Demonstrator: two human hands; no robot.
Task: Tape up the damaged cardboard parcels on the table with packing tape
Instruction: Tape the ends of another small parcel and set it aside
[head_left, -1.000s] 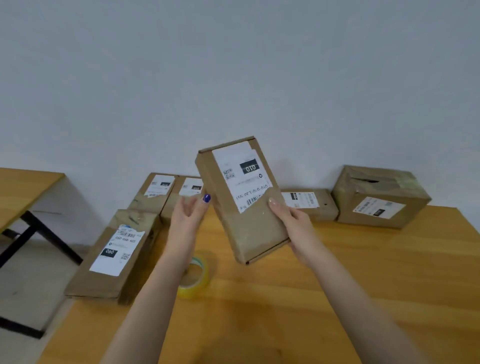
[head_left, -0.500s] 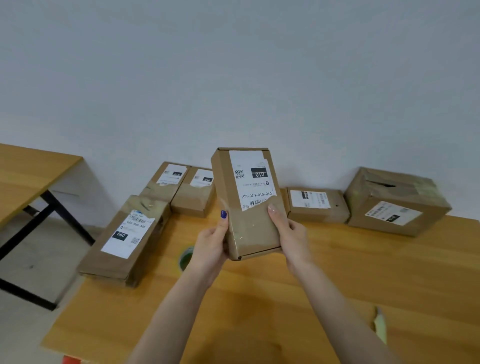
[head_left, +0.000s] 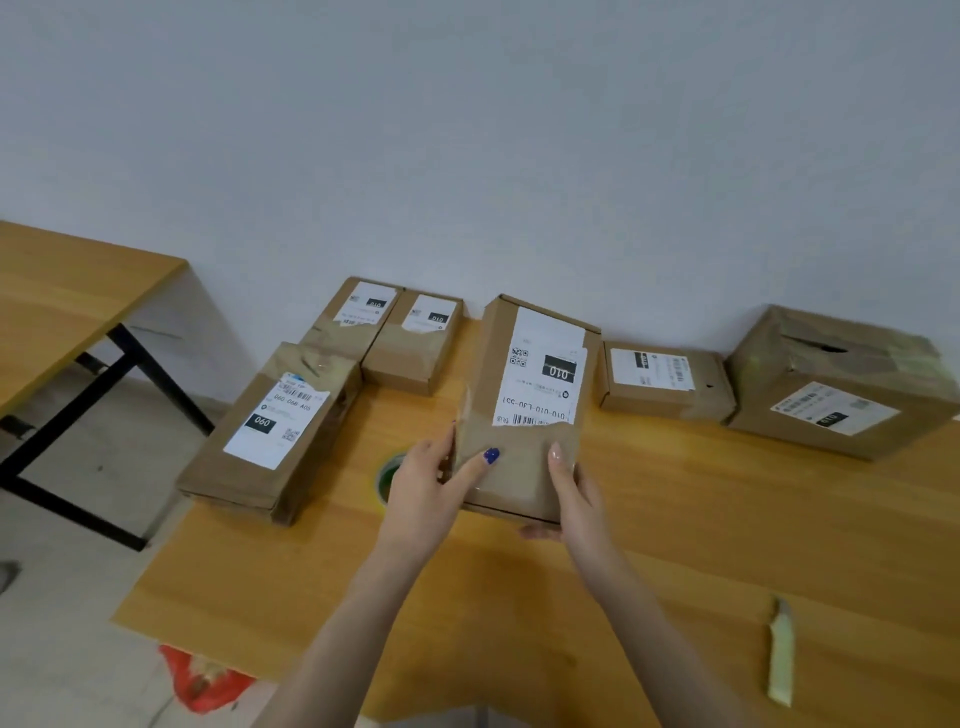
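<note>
A flat brown cardboard parcel (head_left: 524, 410) with a white label marked 010 is held over the wooden table (head_left: 675, 545), its near end low. My left hand (head_left: 431, 488) grips its left edge, thumb across the top face. My right hand (head_left: 571, 493) grips its near right corner, thumb on top and fingers underneath. A roll of packing tape (head_left: 387, 475) lies on the table just left of my left hand, mostly hidden behind it.
Other parcels line the wall: a long one marked 060 (head_left: 270, 431) at the left, two small ones (head_left: 384, 332), a flat one (head_left: 665, 384) and a large box (head_left: 841, 379) at the right. A pale cutter (head_left: 781, 654) lies near right. A second table (head_left: 62, 301) stands left; a red bag (head_left: 202, 680) lies on the floor.
The parcel came down from a raised, tilted hold to low over the table and turned straighter. My left hand took hold of its left edge. The view tipped downward.
</note>
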